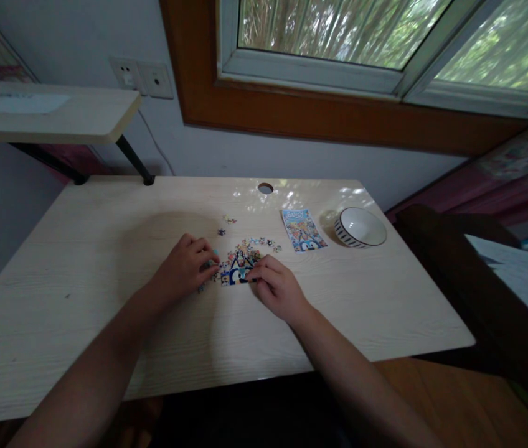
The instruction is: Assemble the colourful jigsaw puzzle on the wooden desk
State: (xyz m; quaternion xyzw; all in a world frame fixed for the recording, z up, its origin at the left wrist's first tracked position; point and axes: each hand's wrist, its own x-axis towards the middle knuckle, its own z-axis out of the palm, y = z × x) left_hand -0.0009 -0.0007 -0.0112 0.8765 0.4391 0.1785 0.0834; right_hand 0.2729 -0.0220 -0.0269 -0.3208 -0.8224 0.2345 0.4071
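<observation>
A partly joined jigsaw puzzle (238, 275), blue and white along its lower rows, lies on the pale wooden table. Loose puzzle pieces (264, 241) spread in an arc above it and down its left side. My left hand (187, 264) is at the left of the puzzle, its fingers curled and pinched around a small puzzle piece (210, 264). Over the puzzle's right end, my right hand (281, 289) touches the surface with its fingertips drawn together. Whatever those fingertips may hold is hidden.
A printed picture sheet (304, 229) lies beyond my right hand, beside a white bowl (362, 228) with a striped outside. Two small clusters of pieces (229, 219) sit farther back. A raised shelf (53, 118) stands at the back left; the table (339, 305) has a cable hole (266, 188).
</observation>
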